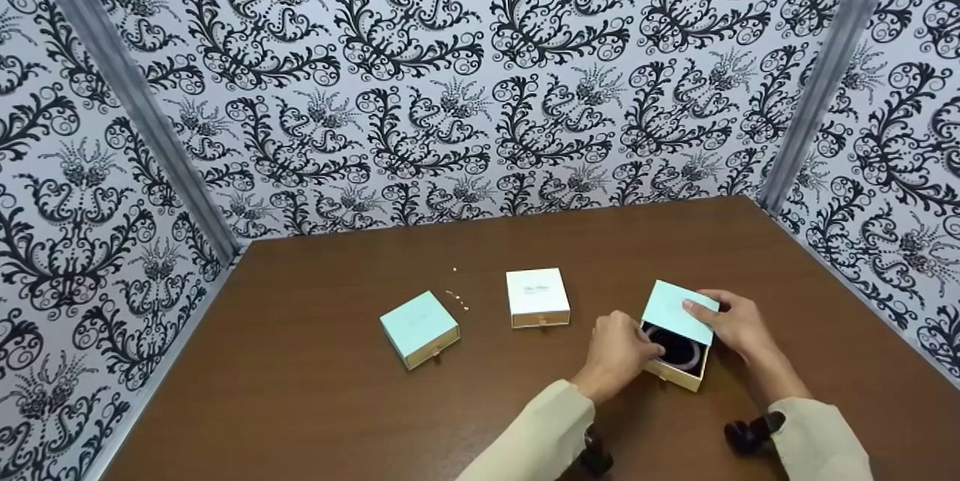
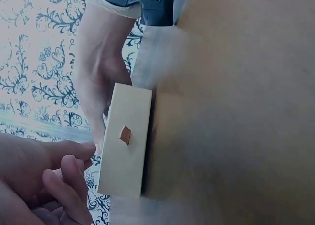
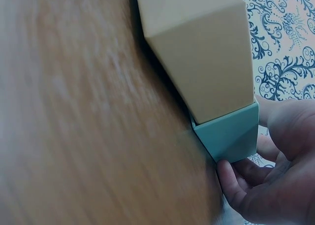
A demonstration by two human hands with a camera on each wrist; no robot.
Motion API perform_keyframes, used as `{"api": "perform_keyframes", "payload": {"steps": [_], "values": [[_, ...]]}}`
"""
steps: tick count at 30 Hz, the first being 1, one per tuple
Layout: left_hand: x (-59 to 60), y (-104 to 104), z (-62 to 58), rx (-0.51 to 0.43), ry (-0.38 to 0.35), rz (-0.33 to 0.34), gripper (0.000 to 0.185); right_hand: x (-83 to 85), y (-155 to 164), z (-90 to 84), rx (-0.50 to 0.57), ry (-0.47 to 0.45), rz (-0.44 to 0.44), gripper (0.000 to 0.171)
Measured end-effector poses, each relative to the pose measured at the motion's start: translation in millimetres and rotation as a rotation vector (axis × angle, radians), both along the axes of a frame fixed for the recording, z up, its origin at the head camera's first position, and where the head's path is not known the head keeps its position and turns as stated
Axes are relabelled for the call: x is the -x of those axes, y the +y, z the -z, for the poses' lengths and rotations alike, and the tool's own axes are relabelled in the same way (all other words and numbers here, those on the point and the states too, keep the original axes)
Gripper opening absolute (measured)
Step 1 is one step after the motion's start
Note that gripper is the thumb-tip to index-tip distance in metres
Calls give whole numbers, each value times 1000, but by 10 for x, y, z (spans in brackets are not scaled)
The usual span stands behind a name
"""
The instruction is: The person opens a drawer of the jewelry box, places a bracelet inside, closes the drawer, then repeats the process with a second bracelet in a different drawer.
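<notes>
From my remote seat I see the drawer box (image 1: 679, 342) near the desk's front-right, already slid partly open: its teal sleeve (image 1: 679, 311) is pushed back and the cream tray (image 1: 677, 372) sticks out toward me, showing a dark lining with what looks like a pale ring-shaped piece, though I can't make it out for sure. I judge the opening about half done; the contents are still inside. My right hand (image 1: 731, 323) holds the sleeve, fingers curled over its far edge. My left hand (image 1: 616, 353) reaches into the tray with bent fingers; whether they pinch anything I cannot tell. Two more boxes, a teal box (image 1: 419, 329) and a white box (image 1: 537, 297), sit shut mid-desk.
</notes>
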State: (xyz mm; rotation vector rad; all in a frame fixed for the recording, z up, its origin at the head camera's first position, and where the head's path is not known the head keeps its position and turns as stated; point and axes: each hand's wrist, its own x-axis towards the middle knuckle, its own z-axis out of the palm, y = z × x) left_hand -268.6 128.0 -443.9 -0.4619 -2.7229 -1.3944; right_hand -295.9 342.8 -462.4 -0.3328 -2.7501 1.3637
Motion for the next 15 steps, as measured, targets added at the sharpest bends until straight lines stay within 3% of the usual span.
{"api": "perform_keyframes", "payload": {"steps": [15], "values": [[-171,-72,141,-114,-129,54,26,5,4,7,-13,5,2,74]]}}
